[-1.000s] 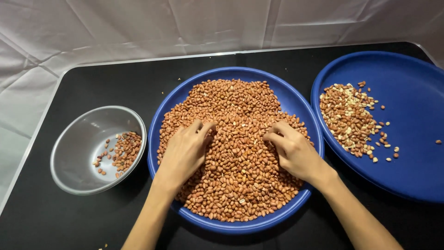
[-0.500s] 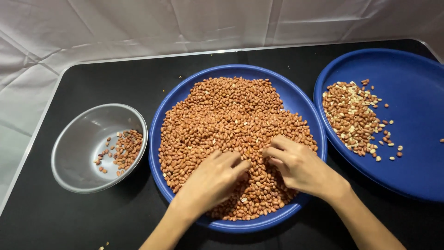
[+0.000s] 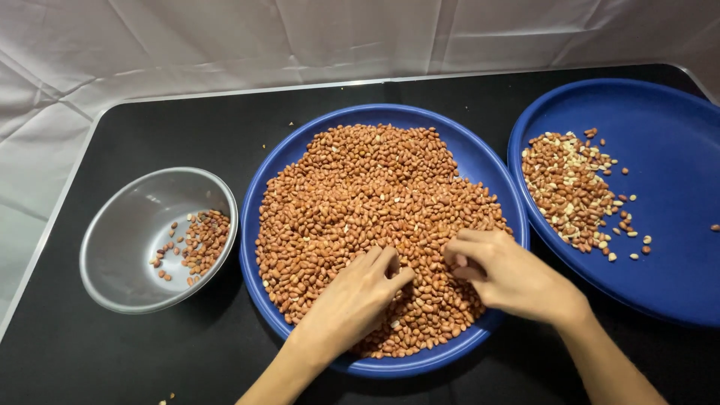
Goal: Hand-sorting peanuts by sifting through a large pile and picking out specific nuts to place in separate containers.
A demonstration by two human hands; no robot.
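Both hands in the peanut pile [image 3: 375,225] on the middle blue plate [image 3: 480,161], near edge. Left hand [image 3: 352,300] fingers loosely curled, nothing pinched; right hand [image 3: 510,274] curled, grip contents hidden. Steel bowl [image 3: 120,225] and right plate [image 3: 660,187] hold small batches; bulk looks unsorted.

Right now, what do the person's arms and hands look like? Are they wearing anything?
Both arms are bare, with no sleeves in view. The left hand and the right hand wear no gloves, and no rings, watch or bracelet show. The fingers are slim, with short plain nails where they can be seen. No marks or bandages are visible.
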